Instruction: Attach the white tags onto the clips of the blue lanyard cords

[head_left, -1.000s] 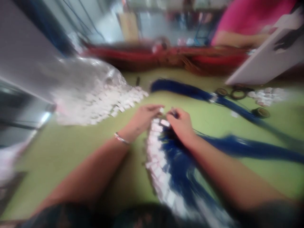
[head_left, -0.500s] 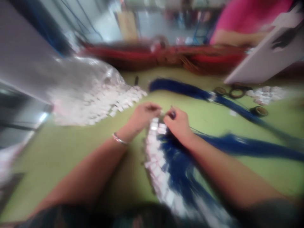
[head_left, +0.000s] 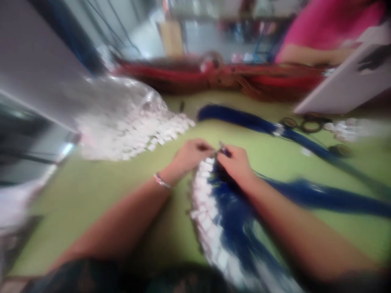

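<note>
My left hand (head_left: 191, 154) and my right hand (head_left: 236, 163) meet at the middle of a green table (head_left: 91, 191), fingertips pinched together around a small dark piece between them. The picture is blurred, so I cannot name that piece. Below the hands a fan of blue cords (head_left: 232, 215) with a row of white tags (head_left: 207, 207) along its left edge runs toward me. A thin bangle sits on my left wrist. A heap of loose white tags (head_left: 137, 132) spills from a clear plastic bag (head_left: 100, 101) to the left.
More blue cord bundles (head_left: 262, 124) stretch across the table to the right. Dark rings (head_left: 308, 124) and a few white tags lie at the far right. Red cord bundles (head_left: 214, 75) line the far edge. A person in pink (head_left: 320, 28) sits behind a white board (head_left: 342, 85).
Both hands stay together at the top of the tagged blue cords, fingers shifting slightly. The view has drifted a little, so everything sits slightly lower and to the right.
</note>
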Tool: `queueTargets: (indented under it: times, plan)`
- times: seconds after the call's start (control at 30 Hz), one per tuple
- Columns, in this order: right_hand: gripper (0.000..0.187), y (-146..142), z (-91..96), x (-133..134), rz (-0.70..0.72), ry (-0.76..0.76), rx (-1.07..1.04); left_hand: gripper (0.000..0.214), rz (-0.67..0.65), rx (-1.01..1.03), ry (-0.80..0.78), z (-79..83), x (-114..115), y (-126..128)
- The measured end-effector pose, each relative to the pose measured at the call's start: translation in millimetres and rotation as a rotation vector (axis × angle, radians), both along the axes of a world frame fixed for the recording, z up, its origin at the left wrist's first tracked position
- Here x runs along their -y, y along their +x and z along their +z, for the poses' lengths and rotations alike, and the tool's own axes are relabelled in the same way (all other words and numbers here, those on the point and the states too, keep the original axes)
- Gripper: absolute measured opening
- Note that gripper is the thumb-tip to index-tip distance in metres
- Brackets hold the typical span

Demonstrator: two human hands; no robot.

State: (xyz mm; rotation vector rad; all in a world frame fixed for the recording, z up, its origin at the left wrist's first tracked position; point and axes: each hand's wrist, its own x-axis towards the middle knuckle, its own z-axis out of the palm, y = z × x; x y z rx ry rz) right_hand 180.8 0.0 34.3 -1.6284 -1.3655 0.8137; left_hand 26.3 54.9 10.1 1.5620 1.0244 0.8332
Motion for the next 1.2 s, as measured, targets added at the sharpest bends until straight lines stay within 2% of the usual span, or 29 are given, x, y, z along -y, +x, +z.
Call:
queueTargets:
  times: [0.13, 0.27, 0.3, 0.33, 0.43, 0.47, 0.53, 0.6, 0.77, 0.87, 0.93, 1.0, 1.07, 1.2]
  plan:
    - [0.015, 0.4, 2.8, 1.5, -0.057, 0.025, -0.111, 0.023, -0.101, -0.039, 0.016, 6.5, 1.7, -2.6]
    - [0.019, 1.2, -1.5, -0.5, -0.174, 0.032, -0.372, 0.017, -0.432, -0.093, 0.079, 23.3, -2.6, -10.8]
    - [0.022, 1.2, -3.7, -1.2, -0.169, 0.025, -0.431, 0.016, -0.418, -0.124, 0.145, 25.4, -6.4, -14.0]
    - [0.026, 1.0, -6.1, -1.8, -0.154, 0.022, -0.473, 0.014, -0.318, -0.173, 0.237, 25.4, -11.6, -17.8]
    - [0.027, -1.0, -10.4, -2.3, -0.098, 0.036, -0.498, 0.015, 0.246, -0.41, 0.538, 13.6, -33.9, -32.0]
    - [0.025, -2.1, -10.2, -1.9, -0.08, 0.032, -0.485, 0.018, 0.332, -0.495, 0.586, 7.3, -41.9, -37.1]
    - [0.021, -4.7, -7.1, -0.4, -0.053, 0.004, -0.455, 0.018, 0.358, -0.638, 0.644, -4.4, -55.1, -45.7]
    - [0.017, -7.0, -1.9, 1.4, -0.043, -0.029, -0.419, 0.012, 0.325, -0.712, 0.683, -11.4, -61.9, -50.4]
    - [0.016, -9.3, 5.9, 4.1, -0.064, -0.049, -0.342, 0.012, 0.235, -0.618, 0.739, -8.6, -53.8, -43.6]
    - [0.015, -8.8, 4.3, 3.8, -0.08, -0.046, -0.346, 0.021, 0.247, -0.408, 0.593, -3.3, -41.5, -31.3]
    - [0.014, -8.3, 2.4, 3.4, -0.09, -0.039, -0.335, 0.025, 0.25, -0.199, 0.359, -0.6, -32.3, -21.4]
    - [0.014, -8.1, 1.0, 3.5, -0.092, -0.021, -0.296, 0.028, 0.184, 0.004, 0.105, 1.4, -22.9, -11.8]
    - [0.012, -8.3, 0.6, 4.2, -0.085, 0.002, -0.246, 0.03, 0.092, 0.13, -0.078, 3.4, -14.4, -4.4]
    - [0.014, -8.7, 0.6, 6.1, -0.077, 0.042, -0.161, 0.039, -0.035, 0.207, -0.174, 9.9, -4.0, 1.6]
